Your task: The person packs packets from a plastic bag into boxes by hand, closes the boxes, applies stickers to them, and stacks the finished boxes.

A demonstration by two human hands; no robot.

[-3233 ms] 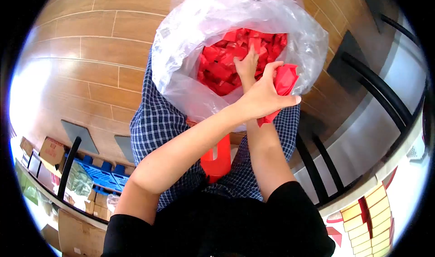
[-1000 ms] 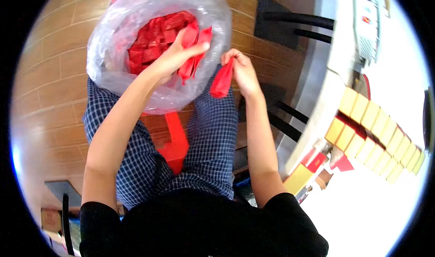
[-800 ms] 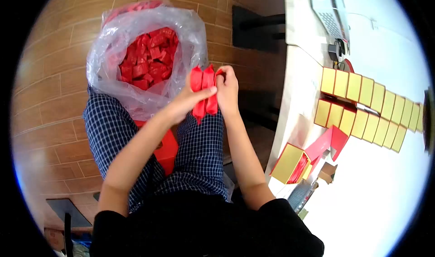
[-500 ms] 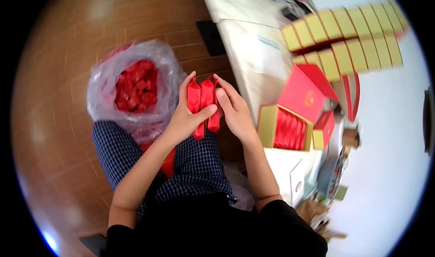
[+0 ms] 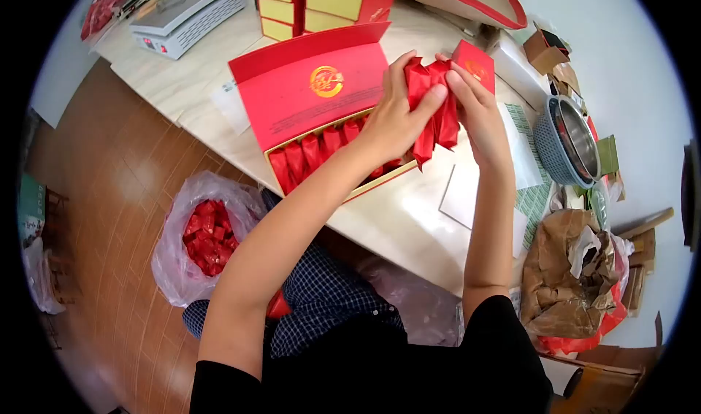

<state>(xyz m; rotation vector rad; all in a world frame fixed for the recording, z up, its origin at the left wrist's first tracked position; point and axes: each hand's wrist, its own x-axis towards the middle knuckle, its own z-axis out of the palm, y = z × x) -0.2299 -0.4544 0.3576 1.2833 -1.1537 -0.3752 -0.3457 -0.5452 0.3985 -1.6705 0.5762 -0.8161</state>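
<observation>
I see both hands in the upper middle of the frame, closed on one bundle; the left hand [image 5: 398, 120] grips the red packets [image 5: 444, 125] from the left, its thumb laid across their front; the right hand [image 5: 482, 111] holds the same bundle from the right, thumb on the near side; fingers hide part of it, so I cannot give an exact count; the bundle overlaps the right end of the open red gift box [image 5: 288, 96] in my view, and I cannot tell whether they touch.

The box sits on the marble-patterned table [image 5: 409, 228], its raised lid bearing a gold emblem [image 5: 326, 82]; inside, a row of red sachets [image 5: 312, 151] runs rightward until the left forearm hides it; a clear plastic bag [image 5: 175, 271] with more red wrapped pieces [image 5: 210, 235] stands at lower left; gold-ended boxes [image 5: 332, 4] are stacked at top centre; a blue-grey basket [image 5: 549, 158] holding a steel bowl [image 5: 584, 140] sits at right.
</observation>
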